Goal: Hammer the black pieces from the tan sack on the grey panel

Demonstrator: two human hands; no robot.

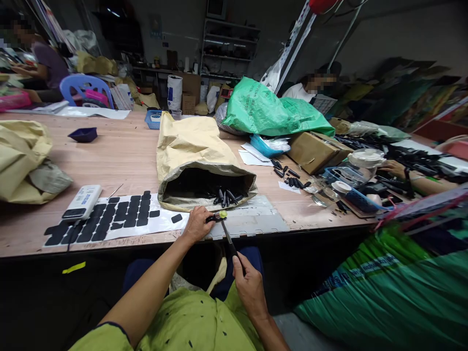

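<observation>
A long wooden table (120, 151) stretched away ahead of both hands. Beyond the left hand lay a tan woven sack (197, 156) on its side, its open mouth facing the person and showing small black parts (227, 196) inside. Farther off, past the sack and to the right, sat a green plastic bag (270, 109) and a brown cardboard box (316, 151). To the left of the left hand lay a white sheet (109, 219) covered with rows of black pads, and on its far left corner rested a white handheld device (82, 202). Under the hands, at the table's near edge, was a pale grey mat (252, 222).

The left hand (197, 224) rested on the table edge, fingers closed around a small black piece (212, 218) with a yellow-green tip. The right hand (248, 285), lower and nearer the lap, gripped the dark handle of a slim tool (228, 239) whose upper end met that piece just beside the left fingers.
</observation>
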